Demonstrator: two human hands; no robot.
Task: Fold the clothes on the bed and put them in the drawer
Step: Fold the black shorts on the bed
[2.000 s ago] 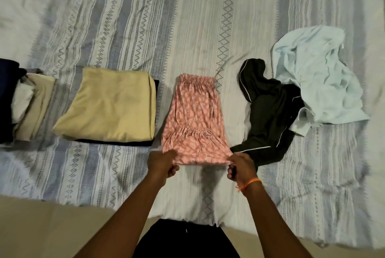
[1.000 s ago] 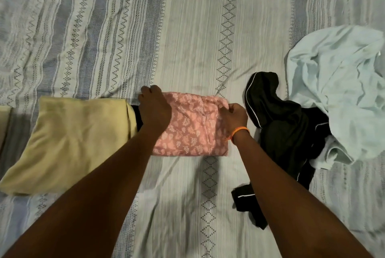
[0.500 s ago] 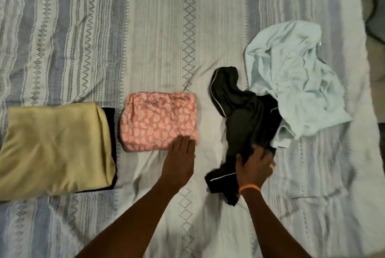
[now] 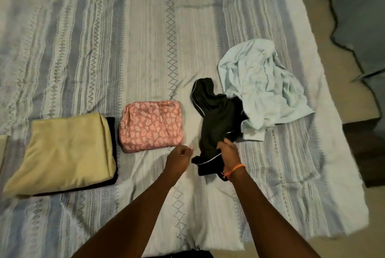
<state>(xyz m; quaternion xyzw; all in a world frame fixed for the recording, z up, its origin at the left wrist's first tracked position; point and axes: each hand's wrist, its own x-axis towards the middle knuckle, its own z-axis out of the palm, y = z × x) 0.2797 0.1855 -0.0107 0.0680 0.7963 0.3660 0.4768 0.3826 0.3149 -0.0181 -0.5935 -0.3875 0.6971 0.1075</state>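
Your right hand (image 4: 228,152) grips the unfolded black garment (image 4: 216,120); your left hand (image 4: 180,156) hangs loosely curled, empty. Left of your fingers, the pink shorts (image 4: 151,125) lie folded; the light blue shirt (image 4: 262,85) beyond waits.

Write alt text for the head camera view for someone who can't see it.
On a striped bed, a person's right hand grips a crumpled black garment while the left hand hovers beside it. A folded pink floral piece and folded yellow cloth lie left; a pale blue shirt lies rumpled right.
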